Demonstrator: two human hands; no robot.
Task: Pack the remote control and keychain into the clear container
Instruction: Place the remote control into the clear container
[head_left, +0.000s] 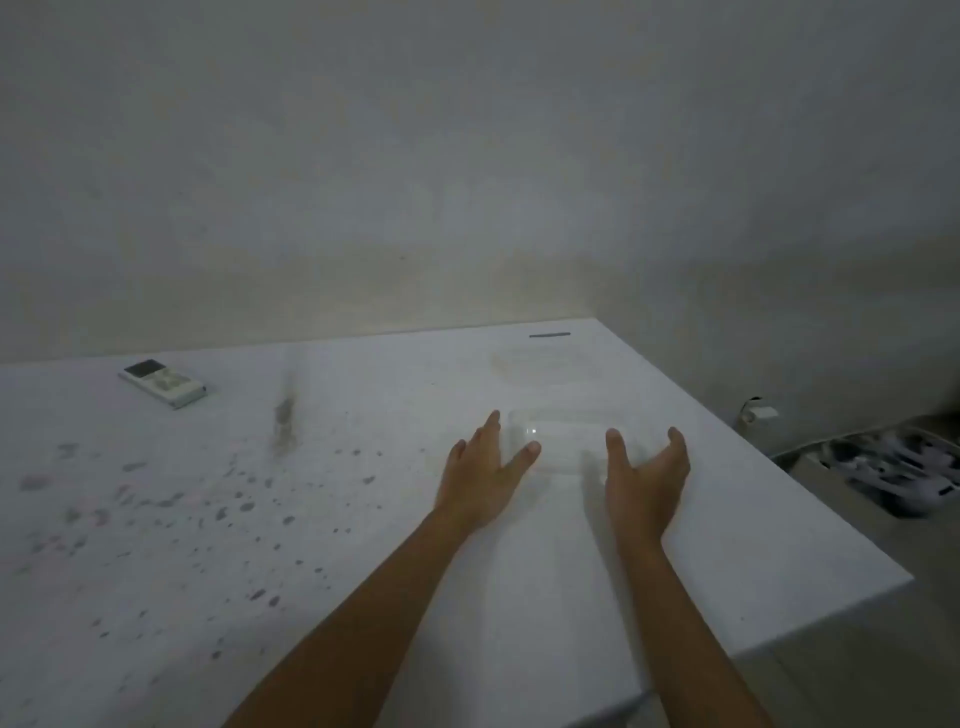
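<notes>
The clear container (563, 439) stands on the white table (363, 545) toward its right side, faint and blurred. My left hand (480, 465) is at its left wall, fingers spread, thumb against the near corner. My right hand (647, 467) is at its right side, palm turned inward, fingers apart. Whether either hand presses the walls is unclear. The white remote control (162, 383) lies flat at the far left of the table. A small dark blurred object, apparently the keychain (284, 428), lies between the remote and the container.
A round clear lid-like shape (545, 366) lies behind the container, with a short dark bar (549, 335) near the table's far edge. The table is speckled with dark stains on its left half. On the floor to the right sits a dark-and-white heap (893, 465). A wall runs behind.
</notes>
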